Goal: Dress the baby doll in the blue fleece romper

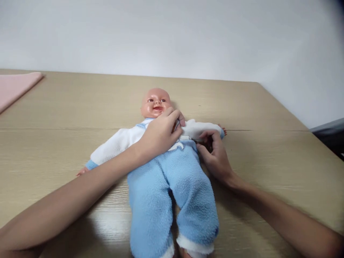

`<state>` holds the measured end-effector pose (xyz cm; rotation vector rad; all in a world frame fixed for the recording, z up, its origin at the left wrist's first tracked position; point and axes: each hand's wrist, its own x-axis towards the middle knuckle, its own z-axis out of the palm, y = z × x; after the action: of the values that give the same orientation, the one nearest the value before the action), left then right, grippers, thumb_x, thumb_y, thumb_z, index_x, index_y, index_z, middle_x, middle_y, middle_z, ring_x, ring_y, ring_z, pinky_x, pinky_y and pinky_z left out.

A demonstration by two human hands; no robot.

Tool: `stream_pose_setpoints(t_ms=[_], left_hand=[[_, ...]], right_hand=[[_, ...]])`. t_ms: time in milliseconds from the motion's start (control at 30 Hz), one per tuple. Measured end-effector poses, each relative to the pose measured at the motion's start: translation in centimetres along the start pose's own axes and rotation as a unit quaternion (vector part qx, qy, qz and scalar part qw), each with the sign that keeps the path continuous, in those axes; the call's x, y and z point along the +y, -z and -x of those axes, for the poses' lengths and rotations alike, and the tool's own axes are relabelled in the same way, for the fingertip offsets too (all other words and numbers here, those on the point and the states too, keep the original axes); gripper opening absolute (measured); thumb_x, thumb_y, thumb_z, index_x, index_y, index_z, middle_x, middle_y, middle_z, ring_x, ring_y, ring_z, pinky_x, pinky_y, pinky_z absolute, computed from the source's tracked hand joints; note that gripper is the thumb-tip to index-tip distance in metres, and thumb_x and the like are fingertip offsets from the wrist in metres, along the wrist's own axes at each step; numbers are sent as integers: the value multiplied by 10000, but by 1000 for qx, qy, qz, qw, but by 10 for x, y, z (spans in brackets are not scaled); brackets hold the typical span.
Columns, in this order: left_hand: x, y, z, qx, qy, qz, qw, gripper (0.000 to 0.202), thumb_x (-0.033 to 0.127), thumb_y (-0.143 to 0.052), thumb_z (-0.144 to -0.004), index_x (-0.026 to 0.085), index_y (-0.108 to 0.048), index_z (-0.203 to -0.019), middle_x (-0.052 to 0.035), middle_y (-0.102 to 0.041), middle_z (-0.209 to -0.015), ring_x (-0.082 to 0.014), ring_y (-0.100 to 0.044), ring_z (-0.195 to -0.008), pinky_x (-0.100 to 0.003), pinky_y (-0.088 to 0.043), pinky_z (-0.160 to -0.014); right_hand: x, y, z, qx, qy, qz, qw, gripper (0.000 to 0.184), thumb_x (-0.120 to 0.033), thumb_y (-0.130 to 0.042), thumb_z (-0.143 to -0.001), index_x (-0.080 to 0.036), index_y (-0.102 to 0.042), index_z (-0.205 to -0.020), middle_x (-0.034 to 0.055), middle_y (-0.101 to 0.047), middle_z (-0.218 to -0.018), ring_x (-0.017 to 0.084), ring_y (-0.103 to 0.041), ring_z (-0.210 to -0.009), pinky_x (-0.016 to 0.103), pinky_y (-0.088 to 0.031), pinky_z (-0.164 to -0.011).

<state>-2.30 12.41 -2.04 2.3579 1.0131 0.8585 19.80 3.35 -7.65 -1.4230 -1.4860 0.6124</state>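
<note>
doll (161,168) in a fleecy suit, lying face up at the middle of a wood-grained counter (268,154), its head (157,95) toward the far edge and its feet cut off by the lower border of the view. the left hand (165,132) lies over the chest, just below the chin, with fingers and thumb curled close together; whether the suit is pinched between them cannot be told. the right hand (212,148) is beside the waist, close to the nearer white sleeve (197,128), its thumb and forefinger parted and nothing visible between them. the other white sleeve (113,143) slants outward, partly behind the left forearm. a pink cloth (18,87) lies well apart, at the far left of the counter. handling, as judged from appearance: the head is smooth and glossy, probably firm plastic or vinyl, and may slip under light fingertips; the clothed body is likely soft and light, the fleece giving good friction but shifting over whatever lies beneath. the blue trousers (150,190) look loose and would bunch if pinched alone. the surest hold is probably around the trunk below the arms, one hand on each side, with support behind the head should the neck prove slack; the small exposed fingers at the cuffs make poor grips and may be its most delicate parts.
</note>
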Motion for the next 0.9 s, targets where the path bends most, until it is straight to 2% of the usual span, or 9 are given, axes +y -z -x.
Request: stream_pose_setpoints(t_ms=[100,200,333,467,533,600,700,767,900], left_hand=[[7,5,1,19,-60,-49,997,197,119,-538,-1070,189,-616,-1237,-150,-681,-1295,-300,-656,-1190,-430,-528,-1010],[24,12,-5,19,-126,-96,987,243,188,-556,-1111,179,-609,-1347,-183,-657,-1437,-339,-603,-1318,-503,-473,-1174],[51,4,-31,-100,-142,-150,973,251,322,-593,-1136,179,-662,-1329,-167,-691,-1445,-360,-626,-1287,-506,-505,-1089],[61,-33,-65,-257,-74,-218,939,516,407,-699,-1082,80,-625,-1474,-240,-680,-1532,-420,-613,-1412,-529,-506,-1106],[60,-52,-77,-286,-57,-222,930,576,412,-773,-1034,68,-638,-1476,-252,-700,-1522,-424,-649,-1397,-520,-510,-1107],[57,-66,-84,-281,-56,-221,932,550,395,-794,-1021,63,-665,-1440,-251,-733,-1478,-414,-696,-1344,-510,-516,-1098],[55,-72,-86,-262,-63,-214,939,512,374,-808,-999,73,-679,-1393,-229,-784,-1388,-403,-747,-1258,-499,-538,-1050],[57,-68,-85,-234,-73,-195,950,507,383,-784,-1003,86,-656,-1393,-206,-798,-1354,-391,-764,-1220,-470,-559,-981],[70,-53,-89,-132,-82,-138,978,480,388,-720,-1048,77,-592,-1390,-202,-810,-1287,-381,-779,-1165,-439,-566,-888]], right_hand=[[-3,-1,4,69,76,-39,994,144,-263,-651,-1028,-290,-510,-1032,2,-470,-950,231,-473,-845,392,-419,-795],[-7,-2,13,74,162,-65,982,159,-248,-636,-1049,-303,-490,-1022,0,-472,-900,227,-457,-786,386,-396,-736],[-4,-1,21,27,232,-87,968,204,-189,-631,-1016,-310,-474,-1065,-9,-459,-851,216,-469,-738,367,-384,-654],[-4,1,21,-17,275,-78,958,271,-130,-630,-969,-314,-475,-1093,-27,-472,-807,193,-488,-670,346,-420,-604],[-7,2,20,-55,300,-72,950,327,-85,-644,-935,-316,-492,-1110,-47,-475,-772,173,-481,-612,324,-417,-566],[-10,2,20,-88,341,-74,933,386,-40,-649,-893,-311,-511,-1131,-58,-503,-751,159,-489,-572,309,-413,-538],[-11,2,20,-112,372,-80,918,424,-14,-643,-869,-306,-521,-1150,-56,-542,-755,155,-514,-564,305,-418,-531],[-9,2,22,-100,346,-85,929,388,-39,-647,-899,-308,-521,-1148,-53,-513,-759,159,-501,-579,308,-402,-536],[-4,2,23,-42,259,-99,960,236,-159,-622,-1012,-311,-509,-1151,-21,-511,-828,186,-512,-669,349,-423,-614]])
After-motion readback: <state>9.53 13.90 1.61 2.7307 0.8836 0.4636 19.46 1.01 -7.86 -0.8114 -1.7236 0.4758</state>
